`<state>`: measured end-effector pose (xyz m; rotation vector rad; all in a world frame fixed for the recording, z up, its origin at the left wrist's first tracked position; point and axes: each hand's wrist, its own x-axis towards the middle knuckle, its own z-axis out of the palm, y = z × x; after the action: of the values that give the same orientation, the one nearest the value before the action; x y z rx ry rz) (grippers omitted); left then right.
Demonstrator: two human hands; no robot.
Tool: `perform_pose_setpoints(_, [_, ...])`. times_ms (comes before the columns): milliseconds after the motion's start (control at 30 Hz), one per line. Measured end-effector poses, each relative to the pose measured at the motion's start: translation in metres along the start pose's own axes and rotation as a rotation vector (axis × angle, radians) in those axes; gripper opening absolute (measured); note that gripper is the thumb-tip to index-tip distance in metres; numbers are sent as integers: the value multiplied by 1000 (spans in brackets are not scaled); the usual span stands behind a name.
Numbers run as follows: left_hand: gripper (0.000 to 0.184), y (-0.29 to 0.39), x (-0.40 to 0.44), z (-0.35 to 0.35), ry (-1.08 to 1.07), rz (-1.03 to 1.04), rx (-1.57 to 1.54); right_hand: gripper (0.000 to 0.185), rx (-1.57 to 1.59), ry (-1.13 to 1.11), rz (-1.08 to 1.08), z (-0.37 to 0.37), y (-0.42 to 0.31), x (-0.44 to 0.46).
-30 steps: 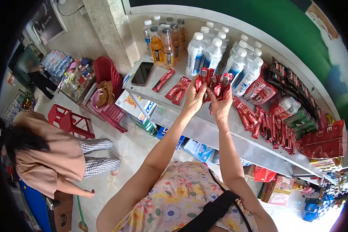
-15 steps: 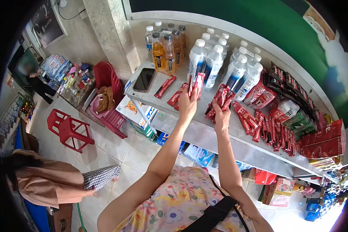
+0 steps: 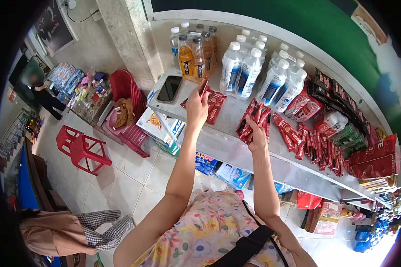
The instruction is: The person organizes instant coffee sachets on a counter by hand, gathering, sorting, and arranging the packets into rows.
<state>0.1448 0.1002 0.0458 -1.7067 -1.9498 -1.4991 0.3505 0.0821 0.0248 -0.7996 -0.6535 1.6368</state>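
the left hand (image 3: 196,107) is curled nearly closed around a slim red sachet (image 3: 204,85), seen almost edge-on, above the red packets (image 3: 215,107) that lie on the grey shelf (image 3: 229,116) near a dark-screened phone (image 3: 169,89); the right hand (image 3: 257,137) is part-closed, its thumb across a fanned bunch of red sachets (image 3: 254,117) in front of the white-capped bottles (image 3: 249,73); whether that bunch touches the shelf i cannot tell. more red sticks (image 3: 288,132) lie just right of it.

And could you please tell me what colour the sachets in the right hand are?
The sachets are mostly red, clearest in the head view.
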Motion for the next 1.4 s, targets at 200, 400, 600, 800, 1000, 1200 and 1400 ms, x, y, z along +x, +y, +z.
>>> perform_pose_setpoints(200, [28,61,-61,-2,-647,-938,-1397,23,-29,-119,75,22,0,-16])
perform_pose_setpoints(400, [22,57,-74,11,-610,-918,-1527,22,-266,-24,-146,20,11,-12])
perform_pose_setpoints(600, [24,58,-73,9,-460,-889,-1304,15,-149,45,-149,22,8,-12])
perform_pose_setpoints(800, [26,-8,-16,-2,-171,-55,-113,17,77,141,-32,7,2,-11])
perform_pose_setpoints(1000, [22,-22,22,-5,-436,-140,329,19,108,123,-3,8,4,-9])
perform_pose_setpoints(1200, [25,-17,8,4,-67,85,210,21,97,125,-19,8,2,-9])
perform_pose_setpoints(1400, [32,51,-31,0,-638,-322,-612,21,97,20,11,11,6,-3])
